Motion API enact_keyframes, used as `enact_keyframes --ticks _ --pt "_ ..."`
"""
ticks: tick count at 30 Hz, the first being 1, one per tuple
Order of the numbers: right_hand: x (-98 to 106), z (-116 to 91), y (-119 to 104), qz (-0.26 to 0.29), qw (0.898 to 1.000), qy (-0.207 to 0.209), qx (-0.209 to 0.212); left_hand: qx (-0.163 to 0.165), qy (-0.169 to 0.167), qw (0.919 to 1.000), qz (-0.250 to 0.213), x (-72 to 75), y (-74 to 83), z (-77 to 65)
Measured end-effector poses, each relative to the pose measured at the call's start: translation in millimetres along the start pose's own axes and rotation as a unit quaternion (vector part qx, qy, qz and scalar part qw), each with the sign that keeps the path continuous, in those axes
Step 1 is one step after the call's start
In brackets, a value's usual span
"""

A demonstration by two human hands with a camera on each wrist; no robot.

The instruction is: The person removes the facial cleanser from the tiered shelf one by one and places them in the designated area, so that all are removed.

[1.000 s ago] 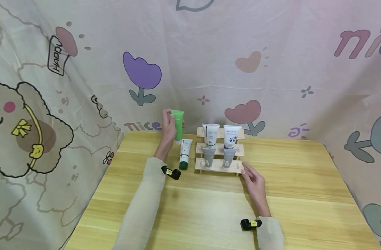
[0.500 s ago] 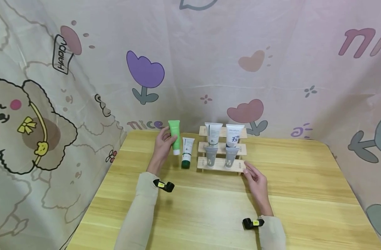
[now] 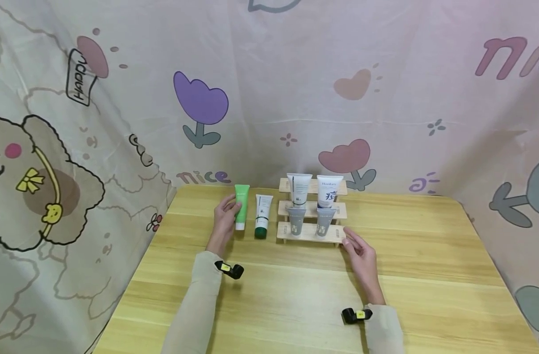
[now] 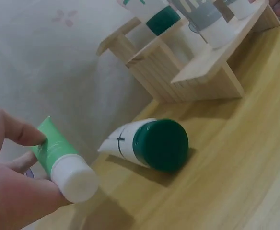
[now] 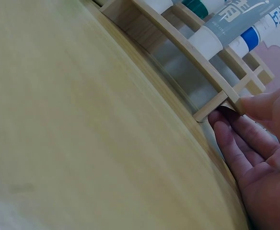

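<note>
My left hand pinches a green squeeze tube with a white cap. In the left wrist view the tube is tilted, cap toward the camera, close over the table. To its right lies a white tube with a dark green cap. A three-step wooden display rack bears two grey tubes in front and two white tubes behind. At the rack's front right end my right hand grips the lowest shelf; in the right wrist view the thumb is at the shelf edge, fingers curled beneath.
The wooden table runs back to a patterned cloth backdrop. The same cloth hangs at the left and right sides. Small black cameras are strapped to both wrists.
My left hand has brought the green tube down and left, from above the back edge to beside the lying white tube. My right hand stays at the rack.
</note>
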State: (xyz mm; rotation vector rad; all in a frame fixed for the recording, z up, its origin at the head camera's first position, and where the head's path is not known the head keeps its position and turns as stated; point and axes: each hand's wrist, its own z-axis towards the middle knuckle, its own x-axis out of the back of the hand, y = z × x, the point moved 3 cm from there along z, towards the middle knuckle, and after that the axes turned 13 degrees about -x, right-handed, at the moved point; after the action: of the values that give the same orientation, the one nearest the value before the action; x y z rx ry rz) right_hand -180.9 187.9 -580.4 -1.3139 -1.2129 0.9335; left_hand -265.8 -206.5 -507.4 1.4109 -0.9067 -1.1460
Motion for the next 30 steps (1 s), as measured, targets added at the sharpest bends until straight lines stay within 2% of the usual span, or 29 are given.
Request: enact_keyframes --ticks 3,6,11,16,20,23,26,30 --pt "-0.4 -0.2 -0.3 0.001 1.000 0.000 0.001 0.012 0.000 0.9996 -0.024 3.7 -8.7 0.6" --pt "-0.6 -0.6 -0.7 -0.001 1.000 -0.002 0.002 0.025 -0.005 0.9996 -0.012 7.5 -14.4 1.3" --pt "-0.6 -0.1 -0.2 -0.001 1.000 -0.004 0.005 0.023 -0.004 0.9983 0.054 11.6 -18.1 1.9" --pt "-0.5 0.2 -0.1 0.006 1.000 -0.003 0.008 0.011 -0.013 0.9925 0.121 10.3 -20.9 3.9" --pt "-0.8 0.5 0.0 0.010 1.000 -0.005 0.004 -0.009 -0.017 0.9792 0.202 8.7 -21.5 6.3" --pt "-1.2 0.4 0.0 0.011 1.000 -0.006 0.002 -0.028 -0.025 0.9633 0.266 7.0 -21.4 8.3" --pt "-1.3 0.9 0.2 0.007 1.000 -0.005 0.005 -0.041 -0.040 0.9517 0.302 4.3 -20.8 9.3" --pt "-1.0 1.3 0.1 0.002 1.000 -0.004 0.006 -0.042 -0.052 0.9404 0.333 3.3 -21.5 10.4"
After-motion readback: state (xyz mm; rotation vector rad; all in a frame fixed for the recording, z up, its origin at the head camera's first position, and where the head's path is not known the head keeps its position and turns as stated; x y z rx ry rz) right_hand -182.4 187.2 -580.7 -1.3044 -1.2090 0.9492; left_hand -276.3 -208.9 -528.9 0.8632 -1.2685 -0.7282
